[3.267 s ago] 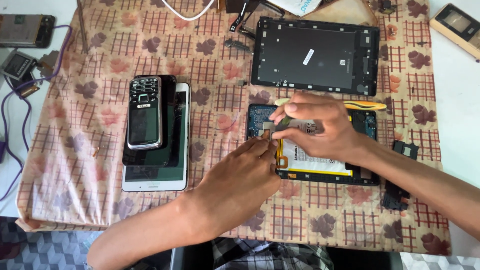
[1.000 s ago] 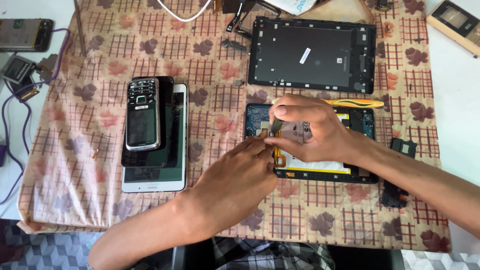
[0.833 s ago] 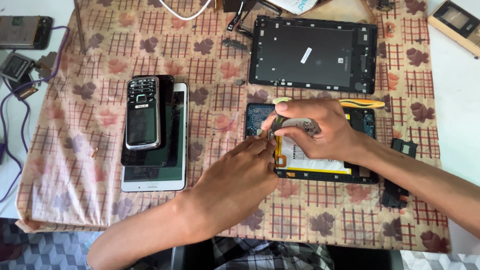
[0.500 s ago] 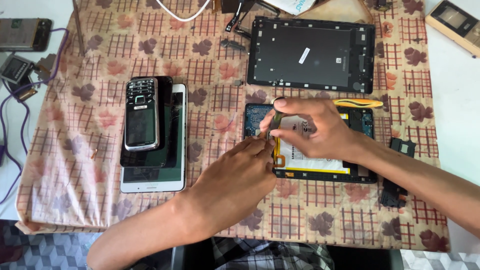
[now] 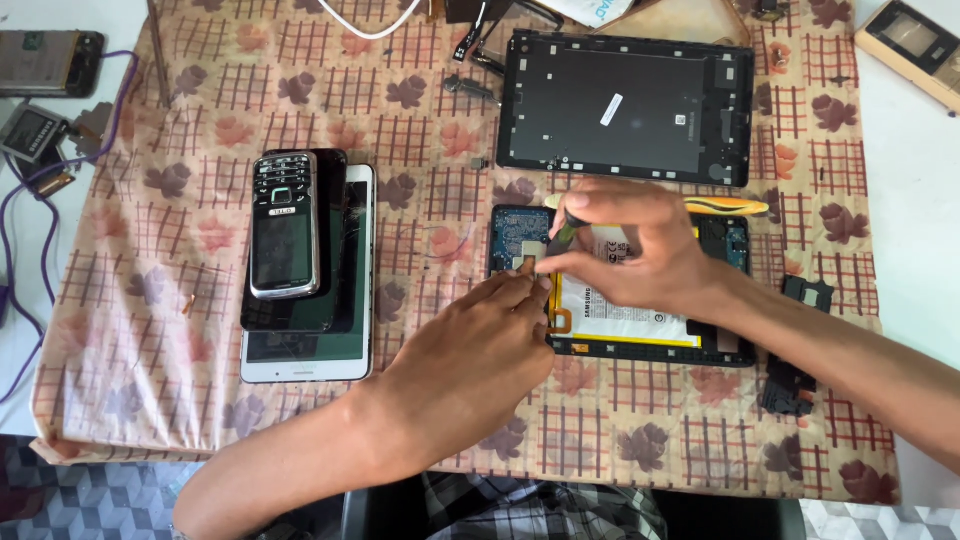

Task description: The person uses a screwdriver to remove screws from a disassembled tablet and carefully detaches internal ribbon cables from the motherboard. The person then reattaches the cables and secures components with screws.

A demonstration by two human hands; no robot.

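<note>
The opened tablet [image 5: 640, 300] is lying flat on the patterned cloth [image 5: 420, 110] that is covering the table [image 5: 920, 180], just below the black back cover [image 5: 625, 105], which is sitting apart from it toward the far edge. Its insides are showing: a blue circuit board [image 5: 515, 232] at its left end and a pale battery [image 5: 625, 318] filling the middle.

The right hand [image 5: 640, 250] is resting over the tablet, its grip closed narrow on a small dark tool [image 5: 562, 234] whose tip is pointing down at the seam between board and battery. The left hand [image 5: 480, 350] is reaching in from below, its fingertips [image 5: 525, 290] pressing at the tablet's left part beside an orange ribbon strip [image 5: 527, 262]; it is bracing or pinching, and I cannot tell whether it is actually holding anything. A yellow-handled tool [image 5: 725, 207] is lying along the tablet's top edge, partly hidden by the right hand.

Judging by its looks, the tablet is light, thin and stiff as a whole, yet fragile inside: the ribbon looks soft and easily torn, the battery should not be bent or pierced, and the board's small parts are best left untouched. The safest hold is probably along the black frame edges, with the body kept flat on the cloth.

Left of the tablet, a keypad phone [image 5: 285, 225] is stacked on a dark phone and a white phone [image 5: 310, 340]. Small black parts [image 5: 795, 385] are lying to the tablet's right.
</note>
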